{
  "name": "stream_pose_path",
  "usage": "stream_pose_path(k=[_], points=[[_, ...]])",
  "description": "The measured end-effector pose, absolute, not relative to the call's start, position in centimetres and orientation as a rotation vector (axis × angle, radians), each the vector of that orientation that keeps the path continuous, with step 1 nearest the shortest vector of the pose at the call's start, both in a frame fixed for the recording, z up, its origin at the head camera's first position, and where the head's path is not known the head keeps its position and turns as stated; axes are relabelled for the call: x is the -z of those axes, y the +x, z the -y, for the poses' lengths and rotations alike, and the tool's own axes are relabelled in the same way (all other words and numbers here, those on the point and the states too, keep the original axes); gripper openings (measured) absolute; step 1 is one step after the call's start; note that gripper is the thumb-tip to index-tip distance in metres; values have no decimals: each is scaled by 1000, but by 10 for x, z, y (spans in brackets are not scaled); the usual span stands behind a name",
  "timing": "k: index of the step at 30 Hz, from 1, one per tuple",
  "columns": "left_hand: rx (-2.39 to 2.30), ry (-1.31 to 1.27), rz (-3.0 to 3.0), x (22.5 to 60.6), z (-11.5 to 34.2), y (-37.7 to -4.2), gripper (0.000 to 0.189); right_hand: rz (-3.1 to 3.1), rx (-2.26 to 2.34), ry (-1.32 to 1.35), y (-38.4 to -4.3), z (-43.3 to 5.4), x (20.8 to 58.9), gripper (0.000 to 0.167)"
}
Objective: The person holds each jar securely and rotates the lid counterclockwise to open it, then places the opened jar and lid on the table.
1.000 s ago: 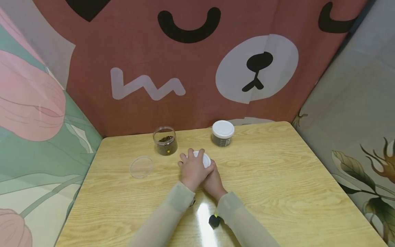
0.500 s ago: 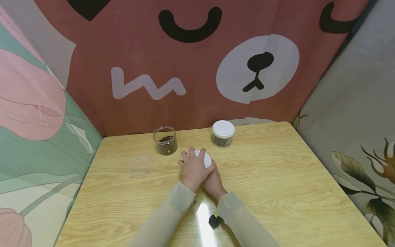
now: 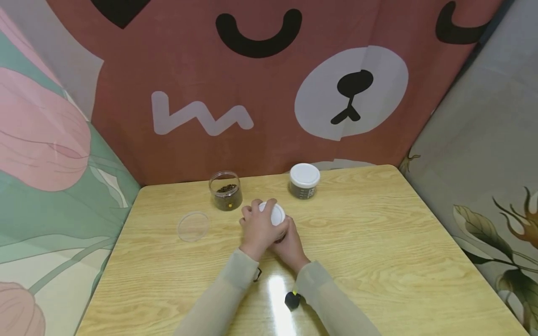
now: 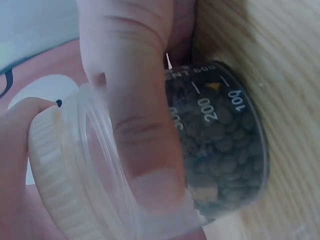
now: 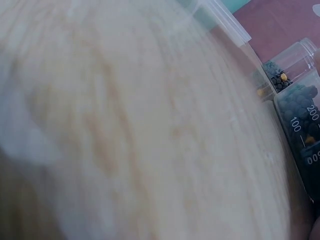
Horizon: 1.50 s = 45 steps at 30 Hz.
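A clear jar [image 4: 225,150] with printed measuring marks holds dark rounded pieces and a few yellowish bits. On its top sits a white ribbed lid [image 3: 276,213]. My left hand [image 3: 257,228] lies over this lid, its fingers bent around the rim. Around the jar's body my right hand [image 3: 291,242] keeps its grip; a thumb [image 4: 145,135] crosses the clear wall in the left wrist view. The jar's base appears at or near the tabletop; contact is hard to tell. In the right wrist view only part of the jar shows, at the right edge.
Behind the hands, an uncovered clear jar [image 3: 226,199] of dark pieces stands at the left and a white-lidded jar [image 3: 304,182] at the right. A clear round disc [image 3: 193,227] lies on the wooden table [image 3: 378,233]. Patterned cloth [image 3: 201,154] borders the table.
My left hand has turned slightly and shifted a little left on the lid, exposing more white. A dark bit of the jar now shows between the hands. The other jars stay put.
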<state>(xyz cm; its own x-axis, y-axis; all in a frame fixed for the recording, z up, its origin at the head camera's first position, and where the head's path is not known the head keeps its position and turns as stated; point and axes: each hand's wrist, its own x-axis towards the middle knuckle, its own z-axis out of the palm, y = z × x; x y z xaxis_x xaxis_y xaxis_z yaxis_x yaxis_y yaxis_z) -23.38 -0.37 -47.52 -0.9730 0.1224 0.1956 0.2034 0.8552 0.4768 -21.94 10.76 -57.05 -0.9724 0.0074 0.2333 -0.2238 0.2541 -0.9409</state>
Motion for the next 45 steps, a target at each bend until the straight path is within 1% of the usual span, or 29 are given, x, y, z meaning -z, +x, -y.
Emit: stream_pose_path(k=[11, 22, 36, 45], points=[[994, -205, 2764, 477, 22, -240, 61, 2349, -1701, 214, -223, -108, 572, 97], [1116, -161, 2663, 482, 50, -244, 61, 2437, -1748, 105, -220, -106, 570, 111], [1484, -200, 2489, 492, 84, -238, 69, 2396, -1785, 133, -217, -106, 567, 111], [1635, -138, 2492, 500, 103, -226, 80, 2399, -1814, 114, -216, -106, 571, 112]])
